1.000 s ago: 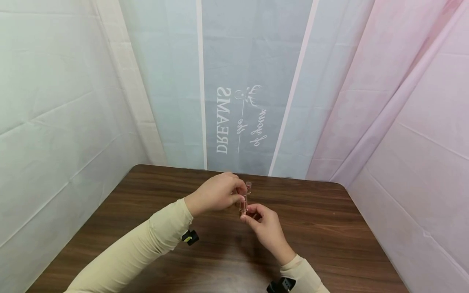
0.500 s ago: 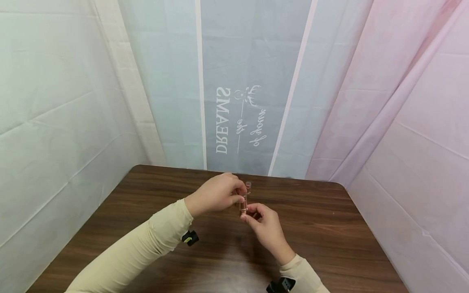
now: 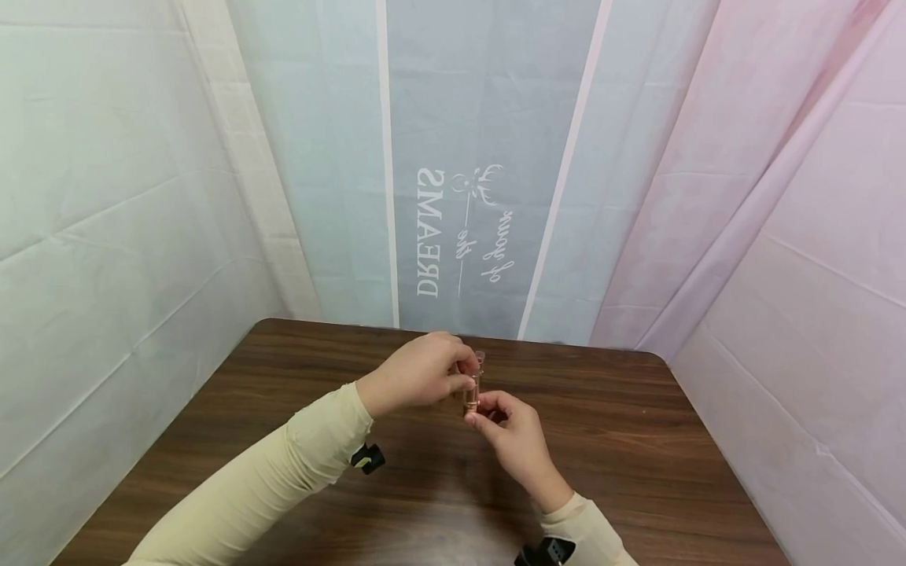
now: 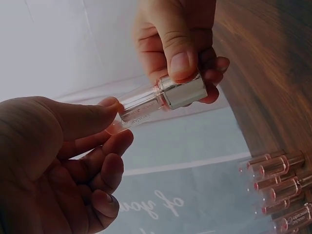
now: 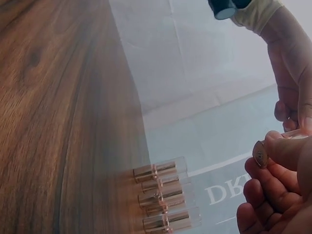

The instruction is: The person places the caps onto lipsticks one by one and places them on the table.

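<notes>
A lipstick tube (image 3: 471,397) with a shiny gold base and a clear cap is held between both hands above the table. My left hand (image 3: 427,369) pinches the clear cap end between thumb and forefinger. Around the gold base (image 4: 183,91) curl the thumb and fingers of my right hand (image 3: 519,444). In the left wrist view, cap and base are joined in one line, with mirrored lettering seen through the clear part. The base's flat end (image 5: 260,154) faces the right wrist camera, where most of the tube is hidden behind the fingers.
Several similar lipstick tubes (image 4: 283,191) stand grouped on the wood-grain table (image 3: 609,440), close behind the hands. The same group of tubes (image 5: 165,222) shows in the right wrist view. A fabric backdrop (image 3: 488,94) rises at the table's far edge, with fabric walls on both sides.
Both hands stay almost in place on the lipstick tube. The right fingers shift up very slightly, and the tube's visible lower part looks paler than before.
</notes>
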Motion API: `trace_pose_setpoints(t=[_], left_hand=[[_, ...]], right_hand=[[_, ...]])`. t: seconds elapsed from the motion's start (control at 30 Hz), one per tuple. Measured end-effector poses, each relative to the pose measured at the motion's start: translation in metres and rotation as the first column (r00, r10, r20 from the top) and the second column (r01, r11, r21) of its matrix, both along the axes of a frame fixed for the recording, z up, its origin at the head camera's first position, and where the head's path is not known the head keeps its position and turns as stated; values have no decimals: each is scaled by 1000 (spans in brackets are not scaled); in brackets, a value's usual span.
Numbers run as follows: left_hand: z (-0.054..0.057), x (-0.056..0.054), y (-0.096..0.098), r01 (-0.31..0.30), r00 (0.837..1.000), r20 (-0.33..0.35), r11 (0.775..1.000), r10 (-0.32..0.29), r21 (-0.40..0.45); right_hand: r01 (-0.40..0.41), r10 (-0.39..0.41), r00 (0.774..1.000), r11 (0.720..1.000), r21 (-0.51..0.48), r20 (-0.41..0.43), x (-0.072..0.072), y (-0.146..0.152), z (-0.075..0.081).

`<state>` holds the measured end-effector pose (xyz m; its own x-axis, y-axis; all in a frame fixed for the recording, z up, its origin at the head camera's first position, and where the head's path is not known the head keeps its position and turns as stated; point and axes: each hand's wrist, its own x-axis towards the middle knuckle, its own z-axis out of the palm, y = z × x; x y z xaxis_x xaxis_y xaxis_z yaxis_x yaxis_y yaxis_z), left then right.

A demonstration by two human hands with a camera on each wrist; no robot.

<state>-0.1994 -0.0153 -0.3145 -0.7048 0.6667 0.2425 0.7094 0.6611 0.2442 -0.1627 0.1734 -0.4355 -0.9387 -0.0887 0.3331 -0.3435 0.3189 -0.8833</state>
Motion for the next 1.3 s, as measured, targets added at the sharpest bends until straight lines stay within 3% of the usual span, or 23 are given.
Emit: trace_pose_setpoints(t=[0.37,0.63,0.83,1.03,1.17,1.3], left_hand=[[1,1,-1,20,1000,9,999,-20,25],[-2,0,-3,63,996,58,996,-67,66],[-3,-2,-8,81,993,82,995,-86,61],[-8,-3,-12,103,990,89,994,-106,46],[-9,-4,-18,126,989,78,992,-127,19],[-3,-6,-31,129,989,70,991,-130,22]], right_hand=[[4,-4,1000,1000,-9,13,0,-1,4],[-43,43,997,999,14,-63,0,0,1],[-69,82,988,993,99,-131,0,3,0],[-10,89,959,960,280,-271,-4,9,2],[-11,102,962,942,335,-254,-5,13,2],[-10,85,972,945,326,-218,-6,16,4]])
